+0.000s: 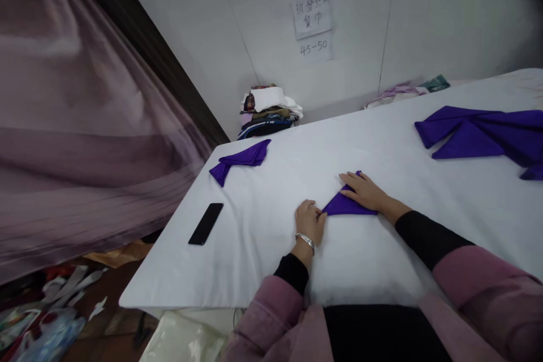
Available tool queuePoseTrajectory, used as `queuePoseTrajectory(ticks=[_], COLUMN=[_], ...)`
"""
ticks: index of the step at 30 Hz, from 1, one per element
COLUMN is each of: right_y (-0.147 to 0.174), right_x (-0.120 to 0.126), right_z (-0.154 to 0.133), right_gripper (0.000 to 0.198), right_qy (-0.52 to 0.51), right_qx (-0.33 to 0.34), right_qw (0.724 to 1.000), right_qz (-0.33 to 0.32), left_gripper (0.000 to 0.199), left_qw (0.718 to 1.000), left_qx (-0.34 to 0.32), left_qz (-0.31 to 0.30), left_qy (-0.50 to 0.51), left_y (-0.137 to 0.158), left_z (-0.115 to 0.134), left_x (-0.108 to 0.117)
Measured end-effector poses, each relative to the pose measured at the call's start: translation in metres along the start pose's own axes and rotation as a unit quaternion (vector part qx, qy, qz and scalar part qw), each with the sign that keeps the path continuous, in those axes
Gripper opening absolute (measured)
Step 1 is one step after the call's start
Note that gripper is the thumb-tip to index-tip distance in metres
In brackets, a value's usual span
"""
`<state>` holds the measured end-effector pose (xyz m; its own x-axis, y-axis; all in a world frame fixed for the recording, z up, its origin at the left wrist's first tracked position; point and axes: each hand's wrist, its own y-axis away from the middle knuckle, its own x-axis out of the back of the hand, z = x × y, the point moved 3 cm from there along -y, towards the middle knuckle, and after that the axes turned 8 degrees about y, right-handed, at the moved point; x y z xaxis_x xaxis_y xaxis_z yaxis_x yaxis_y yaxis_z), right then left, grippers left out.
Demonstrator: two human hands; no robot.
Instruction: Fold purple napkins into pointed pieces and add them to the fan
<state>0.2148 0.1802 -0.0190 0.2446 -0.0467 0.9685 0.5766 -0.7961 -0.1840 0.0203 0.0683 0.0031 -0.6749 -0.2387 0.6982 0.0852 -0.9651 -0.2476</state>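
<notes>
Purple napkin (345, 206), folded to a triangle, lies near the worktop (263, 237) front edge. Its left corner is pinched by the left hand (309, 220); right hand (365, 191) pressed flat, open, on top.

The place is looking like a linen-folding workroom rather than a home. A large table (263, 249) draped in white cloth is filling the space, with purple napkins (483, 133) lying loose on it and another folded napkin (244, 158) sitting near its far corner. A handwritten paper sign (313, 11) is hanging on the bare white wall, and a stack of folded textiles (269, 110) is sitting beneath it. Scraps (46, 311) are littering the floor beside a mauve curtain (85, 124).
</notes>
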Motion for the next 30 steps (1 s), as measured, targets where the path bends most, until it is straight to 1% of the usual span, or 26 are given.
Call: queuePoseTrajectory(ticks=[7, 11, 14, 19, 23, 28, 30], right_y=[0.001, 0.001, 0.002, 0.002, 0.002, 0.002, 0.002], right_x=[0.003, 0.005, 0.006, 0.007, 0.009, 0.007, 0.006], right_z=[-0.002, -0.004, -0.005, -0.007, -0.008, -0.007, -0.006], right_gripper=[0.066, 0.067, 0.067, 0.066, 0.066, 0.068, 0.068], right_qy=[-0.012, -0.012, -0.009, -0.003, 0.001, 0.002, 0.005], right_qx=[0.001, -0.002, -0.002, -0.002, -0.007, -0.008, -0.006], right_qw=[1.000, 1.000, 1.000, 1.000, 1.000, 1.000, 1.000], right_qz=[0.003, 0.002, 0.003, -0.006, -0.017, -0.015, -0.011], left_gripper=[0.007, 0.005, 0.001, 0.007, 0.010, 0.017, 0.017], left_qw=[1.000, 0.999, 0.996, 0.992, 0.993, 0.994, 0.994], left_qx=[0.010, 0.010, -0.001, -0.029, -0.026, -0.031, -0.033], left_qz=[-0.028, -0.053, -0.084, -0.124, -0.112, -0.071, -0.060], left_qy=[-0.002, -0.006, -0.014, -0.018, -0.036, -0.076, -0.087], left_y=[0.001, 0.000, -0.004, -0.011, -0.011, -0.004, -0.005], left_z=[-0.005, -0.007, -0.007, -0.006, -0.003, 0.003, 0.004], left_x=[-0.002, -0.002, 0.000, 0.004, 0.004, -0.003, -0.005])
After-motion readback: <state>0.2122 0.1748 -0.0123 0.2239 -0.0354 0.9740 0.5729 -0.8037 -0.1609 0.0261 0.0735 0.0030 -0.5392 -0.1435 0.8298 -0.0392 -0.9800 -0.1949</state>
